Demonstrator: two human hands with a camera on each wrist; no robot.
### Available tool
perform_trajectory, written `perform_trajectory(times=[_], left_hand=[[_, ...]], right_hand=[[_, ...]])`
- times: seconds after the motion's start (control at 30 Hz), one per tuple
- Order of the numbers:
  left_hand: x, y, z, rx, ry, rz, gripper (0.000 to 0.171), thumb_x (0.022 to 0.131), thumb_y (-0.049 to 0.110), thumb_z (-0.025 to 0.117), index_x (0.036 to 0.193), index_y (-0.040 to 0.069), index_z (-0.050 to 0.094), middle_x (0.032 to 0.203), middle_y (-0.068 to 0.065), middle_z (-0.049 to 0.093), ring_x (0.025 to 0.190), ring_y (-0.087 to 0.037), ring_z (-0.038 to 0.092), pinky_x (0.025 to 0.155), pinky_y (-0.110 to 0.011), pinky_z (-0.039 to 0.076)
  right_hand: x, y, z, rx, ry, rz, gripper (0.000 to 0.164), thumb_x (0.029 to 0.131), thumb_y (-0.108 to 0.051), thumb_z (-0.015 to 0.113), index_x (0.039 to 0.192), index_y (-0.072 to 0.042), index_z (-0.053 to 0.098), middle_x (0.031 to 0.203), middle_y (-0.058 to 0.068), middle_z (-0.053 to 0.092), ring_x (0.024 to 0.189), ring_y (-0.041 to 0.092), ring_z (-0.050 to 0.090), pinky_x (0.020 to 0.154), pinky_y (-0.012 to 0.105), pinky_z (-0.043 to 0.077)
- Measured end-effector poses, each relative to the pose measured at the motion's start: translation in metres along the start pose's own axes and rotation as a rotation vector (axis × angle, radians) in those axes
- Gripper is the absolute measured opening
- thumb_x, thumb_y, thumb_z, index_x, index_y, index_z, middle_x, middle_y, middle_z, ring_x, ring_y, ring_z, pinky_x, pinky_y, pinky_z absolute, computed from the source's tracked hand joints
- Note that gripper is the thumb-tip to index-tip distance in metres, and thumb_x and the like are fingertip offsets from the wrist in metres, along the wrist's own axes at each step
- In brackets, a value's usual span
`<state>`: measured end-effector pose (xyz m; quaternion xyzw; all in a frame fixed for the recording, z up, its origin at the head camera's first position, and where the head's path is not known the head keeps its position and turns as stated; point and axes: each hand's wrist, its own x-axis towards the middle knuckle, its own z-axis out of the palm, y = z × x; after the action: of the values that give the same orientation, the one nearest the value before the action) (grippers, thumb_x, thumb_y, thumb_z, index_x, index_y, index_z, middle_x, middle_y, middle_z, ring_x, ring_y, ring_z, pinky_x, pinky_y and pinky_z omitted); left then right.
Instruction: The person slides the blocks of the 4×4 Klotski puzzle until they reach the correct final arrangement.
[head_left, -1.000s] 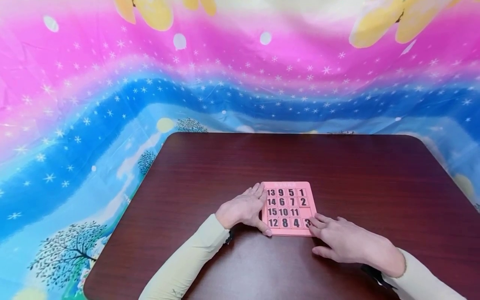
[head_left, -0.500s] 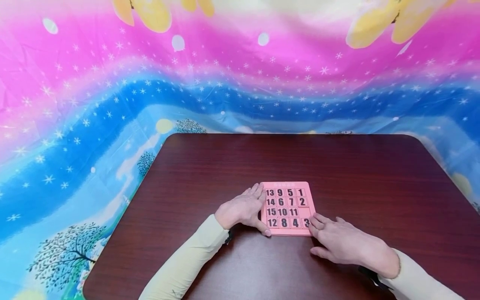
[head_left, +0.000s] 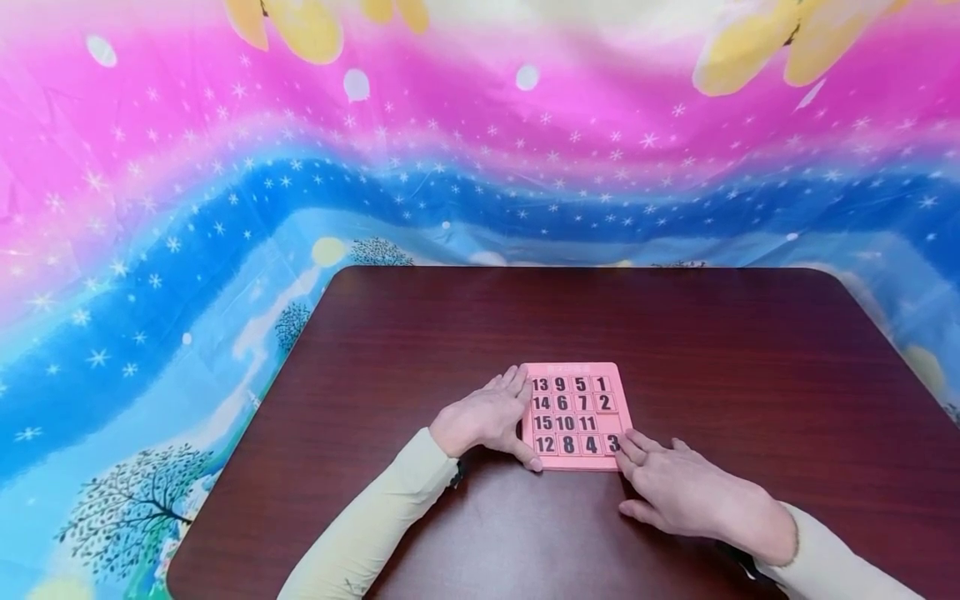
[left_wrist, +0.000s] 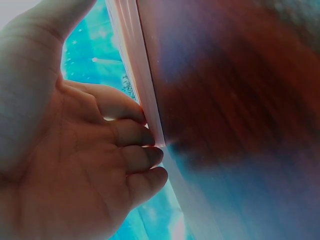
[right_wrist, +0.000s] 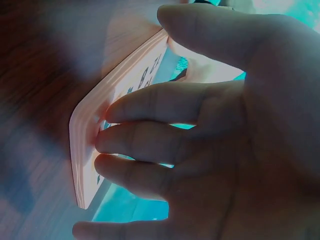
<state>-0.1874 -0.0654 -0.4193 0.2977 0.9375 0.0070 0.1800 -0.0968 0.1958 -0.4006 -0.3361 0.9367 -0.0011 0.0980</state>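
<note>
In the head view a pink number slide puzzle (head_left: 580, 368) lies flat on the table, its tiles in rows. A gap shows at the right end of the third row, above the 3 tile (head_left: 613, 443). My left hand (head_left: 483, 421) rests against the puzzle's left side, fingertips at its edge and thumb by the near left corner. My right hand (head_left: 686, 487) touches the right edge beside the 3 tile with extended fingers, its thumb apart from the puzzle. In the right wrist view the fingertips (right_wrist: 107, 142) reach over the puzzle's rim (right_wrist: 80, 130).
The dark brown wooden table (head_left: 420, 333) has rounded far corners. Behind it and along its left side hangs a pink and blue printed cloth (head_left: 480, 150) with snowflakes and trees.
My right hand has shifted slightly toward the near side, and more of the 3 tile shows now. The left hand and the other tiles stay as they were.
</note>
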Motion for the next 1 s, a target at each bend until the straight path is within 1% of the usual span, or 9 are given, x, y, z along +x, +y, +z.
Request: perform_trajectory(times=[0.17,0.47,0.6,0.73,0.9,1.0], left_hand=[[0.000,-0.001,0.003,-0.007,-0.002,-0.005,0.132,0.066,0.075,0.073,0.157,0.001,0.012,0.165,-0.018,0.005,0.154,-0.028,0.008,0.127,-0.035,0.014],[0.001,-0.001,0.004,-0.009,0.002,-0.004,0.131,0.066,0.074,0.074,0.157,0.001,0.014,0.165,-0.018,0.005,0.154,-0.028,0.009,0.127,-0.035,0.014],[0.001,-0.001,0.003,-0.005,0.005,0.001,0.130,0.066,0.074,0.074,0.156,0.001,0.015,0.165,-0.018,0.006,0.154,-0.028,0.010,0.127,-0.035,0.015],[0.001,-0.001,0.001,-0.005,0.005,0.003,0.130,0.066,0.074,0.074,0.156,0.001,0.016,0.165,-0.019,0.007,0.154,-0.028,0.010,0.127,-0.036,0.015],[0.000,0.000,0.000,-0.001,0.000,0.001,0.129,0.066,0.074,0.074,0.156,0.002,0.016,0.165,-0.018,0.006,0.154,-0.028,0.009,0.127,-0.035,0.014],[0.000,0.001,-0.001,0.003,-0.002,0.002,0.128,0.067,0.074,0.073,0.156,0.002,0.016,0.165,-0.018,0.005,0.154,-0.028,0.008,0.127,-0.035,0.013]], right_hand=[[0.005,0.004,0.001,-0.002,0.022,-0.008,0.064,0.084,-0.043,0.072,0.128,0.001,0.061,0.137,0.023,0.058,0.131,0.041,0.051,0.090,0.072,0.046],[0.015,0.013,0.002,0.008,0.034,0.024,0.063,0.086,-0.041,0.071,0.132,0.000,0.058,0.142,0.022,0.054,0.134,0.041,0.048,0.090,0.072,0.046],[0.016,0.013,0.001,-0.008,0.045,0.030,0.062,0.086,-0.042,0.070,0.132,-0.001,0.058,0.141,0.021,0.055,0.134,0.041,0.048,0.095,0.071,0.044],[0.015,0.009,-0.002,-0.026,0.069,-0.006,0.061,0.089,-0.040,0.068,0.134,-0.001,0.058,0.143,0.020,0.053,0.135,0.040,0.048,0.101,0.069,0.042],[0.015,0.001,-0.007,-0.029,0.075,-0.078,0.056,0.093,-0.038,0.063,0.138,-0.006,0.056,0.148,0.014,0.051,0.138,0.036,0.045,0.104,0.065,0.041],[0.015,-0.001,-0.004,-0.032,0.093,-0.115,0.054,0.094,-0.037,0.061,0.139,-0.008,0.056,0.148,0.011,0.051,0.138,0.035,0.045,0.104,0.064,0.041]])
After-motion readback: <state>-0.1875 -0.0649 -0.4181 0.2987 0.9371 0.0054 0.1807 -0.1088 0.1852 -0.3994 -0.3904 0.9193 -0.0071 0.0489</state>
